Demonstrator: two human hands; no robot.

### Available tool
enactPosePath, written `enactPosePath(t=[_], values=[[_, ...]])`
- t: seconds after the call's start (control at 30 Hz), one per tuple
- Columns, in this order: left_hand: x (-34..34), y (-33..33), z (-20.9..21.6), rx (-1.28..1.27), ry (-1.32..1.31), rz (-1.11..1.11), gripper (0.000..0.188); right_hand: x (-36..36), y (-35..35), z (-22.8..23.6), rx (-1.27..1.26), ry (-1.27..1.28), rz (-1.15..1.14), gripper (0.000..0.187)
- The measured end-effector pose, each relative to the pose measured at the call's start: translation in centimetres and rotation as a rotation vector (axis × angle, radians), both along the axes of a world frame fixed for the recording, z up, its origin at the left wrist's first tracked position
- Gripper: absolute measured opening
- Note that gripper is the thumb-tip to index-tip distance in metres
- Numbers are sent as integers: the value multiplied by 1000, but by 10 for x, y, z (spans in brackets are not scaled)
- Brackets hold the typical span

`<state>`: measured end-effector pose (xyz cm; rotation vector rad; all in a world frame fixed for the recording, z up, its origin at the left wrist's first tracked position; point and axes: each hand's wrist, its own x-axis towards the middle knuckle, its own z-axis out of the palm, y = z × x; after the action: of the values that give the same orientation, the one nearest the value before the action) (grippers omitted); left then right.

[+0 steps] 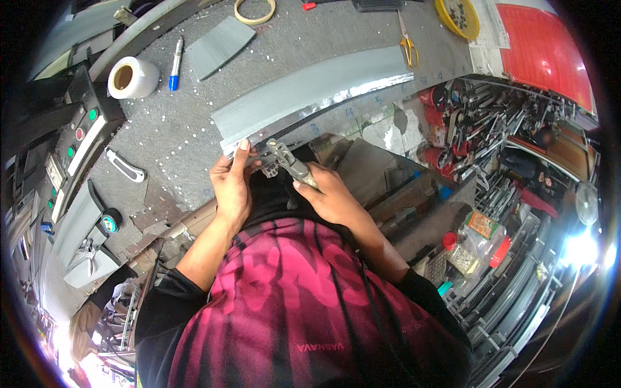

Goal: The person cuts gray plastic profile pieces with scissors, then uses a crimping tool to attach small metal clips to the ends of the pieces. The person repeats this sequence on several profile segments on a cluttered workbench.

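Observation:
Along the bench's near edge lies a long, curved grey sheet strip (310,84) with a shiny bent lip. My left hand (231,184) is closed at its near left corner, thumb on top and fingers underneath. In my right hand (330,197) is a grey metal plier-like tool (294,167), its head pointing at the strip's edge beside my left fingertips. Small dark metal parts show between the tool's head and my left fingers, but their exact form is unclear. My right fingers wrap round the handles, partly hiding them.
On the grey bench (174,136) lie a tape roll (134,77), a blue-capped marker (176,63), a utility knife (126,166), a smaller grey sheet (222,48), yellow-handled scissors (408,48) and a yellow bowl (472,22) of small dark pieces. Stacked metal profiles (511,297) stand at right.

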<state>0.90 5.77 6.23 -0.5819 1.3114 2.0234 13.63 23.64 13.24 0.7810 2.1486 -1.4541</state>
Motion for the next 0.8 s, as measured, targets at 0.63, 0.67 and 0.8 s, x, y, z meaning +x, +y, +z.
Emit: enactPosePath(t=[0.63,0.67,0.8], values=[[13,-7,18,-108,455,-90,15,-1,-30,-21,20,336,-102,36],[13,-7,18,-117,451,-91,16,-1,-31,-20,29,327,-98,35],[13,-5,19,-86,435,-72,16,-2,-32,-18,48,314,-93,35]])
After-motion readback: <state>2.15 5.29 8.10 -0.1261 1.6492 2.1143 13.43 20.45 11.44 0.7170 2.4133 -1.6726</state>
